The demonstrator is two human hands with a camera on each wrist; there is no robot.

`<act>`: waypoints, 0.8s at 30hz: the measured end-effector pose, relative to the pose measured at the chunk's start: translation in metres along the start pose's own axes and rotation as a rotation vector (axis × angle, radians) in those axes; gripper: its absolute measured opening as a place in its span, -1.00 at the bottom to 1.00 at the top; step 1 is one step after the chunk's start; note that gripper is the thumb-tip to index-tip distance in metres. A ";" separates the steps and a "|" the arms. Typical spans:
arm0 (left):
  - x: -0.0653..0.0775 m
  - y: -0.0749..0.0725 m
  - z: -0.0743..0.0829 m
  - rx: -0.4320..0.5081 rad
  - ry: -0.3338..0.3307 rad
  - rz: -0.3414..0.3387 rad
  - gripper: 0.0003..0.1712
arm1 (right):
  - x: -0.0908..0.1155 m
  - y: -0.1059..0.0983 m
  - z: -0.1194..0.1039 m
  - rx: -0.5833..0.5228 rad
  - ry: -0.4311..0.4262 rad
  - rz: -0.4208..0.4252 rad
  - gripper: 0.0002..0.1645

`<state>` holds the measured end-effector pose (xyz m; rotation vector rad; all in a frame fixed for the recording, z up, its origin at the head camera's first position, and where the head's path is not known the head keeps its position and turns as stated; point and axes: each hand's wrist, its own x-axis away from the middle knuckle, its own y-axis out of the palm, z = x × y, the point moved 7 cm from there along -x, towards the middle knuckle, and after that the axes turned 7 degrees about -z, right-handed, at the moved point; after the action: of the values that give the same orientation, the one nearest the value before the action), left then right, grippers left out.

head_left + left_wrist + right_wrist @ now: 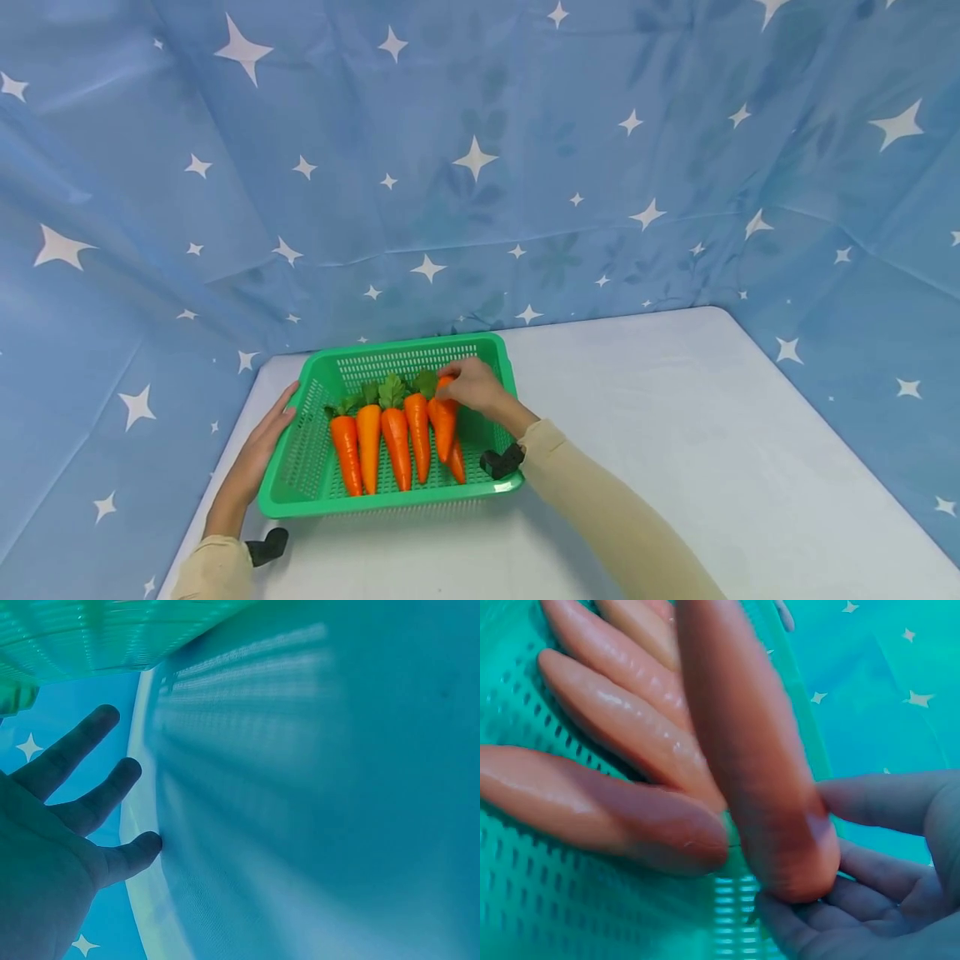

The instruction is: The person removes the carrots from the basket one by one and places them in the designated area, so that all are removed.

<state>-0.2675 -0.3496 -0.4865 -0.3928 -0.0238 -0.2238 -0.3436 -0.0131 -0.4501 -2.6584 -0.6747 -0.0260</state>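
Observation:
A green plastic basket (390, 505) with slotted walls stands on the white table, holding several orange carrots with leafy green tops. By its thick end, my right hand (476, 386) grips one carrot (444, 433), raised above another carrot (457, 463) at the right of the row. In the right wrist view, the held carrot (750, 742) points upward between thumb and fingers, and a carrot (607, 810) lies beside it in the basket. Against the basket's left side rests my left hand (261, 442). The left wrist view shows that hand (45, 870) with its fingers stretched and spread.
The white table (637, 400) extends to the right of the basket. Behind and beside it hangs a blue cloth (555, 200) with white stars. A dark wrist device (501, 462) on my right arm overlaps the basket's front right corner.

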 end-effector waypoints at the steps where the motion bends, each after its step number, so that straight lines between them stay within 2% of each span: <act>1: 0.000 0.000 0.000 0.004 0.003 -0.001 -0.27 | 0.001 -0.001 -0.003 -0.004 -0.010 -0.004 -0.48; 5: 0.001 0.000 -0.001 0.007 0.002 -0.003 -0.26 | 0.003 -0.006 -0.012 -0.020 -0.047 -0.019 -0.44; 14: 0.001 0.000 -0.006 0.014 -0.019 0.006 -0.27 | 0.016 -0.023 -0.021 -0.031 -0.063 -0.059 -0.40; 24: -0.002 -0.001 -0.005 0.034 0.011 -0.004 -0.27 | 0.033 -0.054 -0.022 0.039 -0.047 0.001 -0.41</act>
<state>-0.2695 -0.3519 -0.4907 -0.3574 -0.0180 -0.2292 -0.3380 0.0370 -0.4062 -2.6291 -0.6825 0.0494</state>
